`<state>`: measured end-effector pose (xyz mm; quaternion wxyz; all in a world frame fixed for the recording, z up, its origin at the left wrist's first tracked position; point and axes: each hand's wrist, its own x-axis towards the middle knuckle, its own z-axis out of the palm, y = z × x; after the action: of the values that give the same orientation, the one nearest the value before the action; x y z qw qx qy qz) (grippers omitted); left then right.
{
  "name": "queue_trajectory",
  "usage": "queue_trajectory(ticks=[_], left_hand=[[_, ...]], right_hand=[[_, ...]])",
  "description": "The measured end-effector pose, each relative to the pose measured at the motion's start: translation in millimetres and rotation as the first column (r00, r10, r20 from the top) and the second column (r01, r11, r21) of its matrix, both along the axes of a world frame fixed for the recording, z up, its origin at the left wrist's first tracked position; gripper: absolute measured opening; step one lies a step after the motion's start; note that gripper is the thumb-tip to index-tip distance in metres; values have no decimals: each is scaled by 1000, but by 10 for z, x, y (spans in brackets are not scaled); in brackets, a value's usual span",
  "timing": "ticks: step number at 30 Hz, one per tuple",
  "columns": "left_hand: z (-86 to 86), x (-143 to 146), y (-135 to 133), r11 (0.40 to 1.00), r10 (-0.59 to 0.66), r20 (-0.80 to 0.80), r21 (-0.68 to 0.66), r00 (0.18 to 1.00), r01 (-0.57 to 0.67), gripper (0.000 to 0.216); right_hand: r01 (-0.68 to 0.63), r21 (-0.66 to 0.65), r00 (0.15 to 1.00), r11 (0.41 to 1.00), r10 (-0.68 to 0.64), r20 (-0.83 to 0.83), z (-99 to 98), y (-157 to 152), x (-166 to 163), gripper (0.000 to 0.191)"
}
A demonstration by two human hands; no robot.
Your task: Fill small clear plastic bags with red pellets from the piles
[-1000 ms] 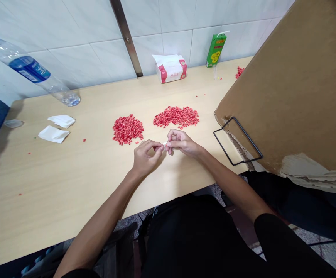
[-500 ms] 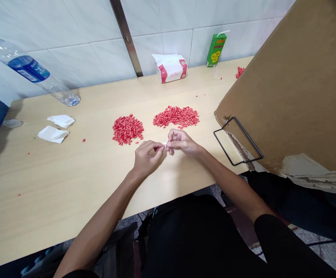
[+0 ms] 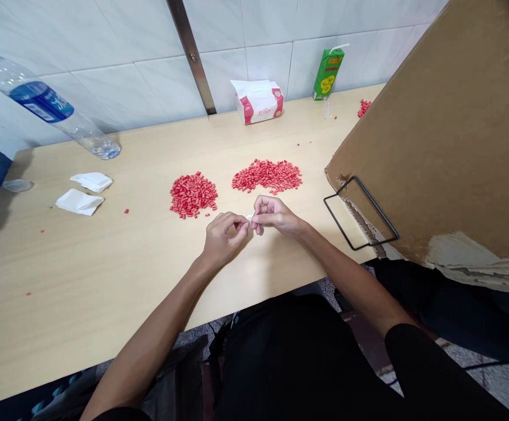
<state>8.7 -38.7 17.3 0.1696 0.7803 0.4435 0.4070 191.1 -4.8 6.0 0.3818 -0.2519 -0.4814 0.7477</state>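
Note:
My left hand (image 3: 224, 238) and my right hand (image 3: 274, 215) meet above the pale wooden table (image 3: 105, 280), fingertips together. Between them is a small white scrap (image 3: 249, 217), probably paper or tissue, mostly hidden by my fingers. Just beyond my hands lie two heaps of small red plastic pellets, one (image 3: 193, 195) nearer my left hand and one (image 3: 266, 176) above my right. A few loose pellets (image 3: 127, 210) are scattered on the tabletop.
Two white tissue pieces (image 3: 91, 182) lie at the left, below a clear plastic bottle (image 3: 39, 99) on its side. A tissue pack (image 3: 258, 102), green drink carton (image 3: 328, 74) and small red pile (image 3: 363, 108) stand at the back. A cardboard sheet (image 3: 433, 146) with a wire handle (image 3: 359, 213) covers the right.
The whole scene sits slightly higher in the view. My hands have barely moved, and my fingertips stay together at the white scrap.

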Motion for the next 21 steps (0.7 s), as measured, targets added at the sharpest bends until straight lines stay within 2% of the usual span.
queue_trajectory(ticks=[21], left_hand=[[21, 6, -20, 998, -48, 23, -40, 999, 49, 8]], right_hand=[[-24, 16, 1000, 1000, 24, 8, 38, -20, 3, 37]])
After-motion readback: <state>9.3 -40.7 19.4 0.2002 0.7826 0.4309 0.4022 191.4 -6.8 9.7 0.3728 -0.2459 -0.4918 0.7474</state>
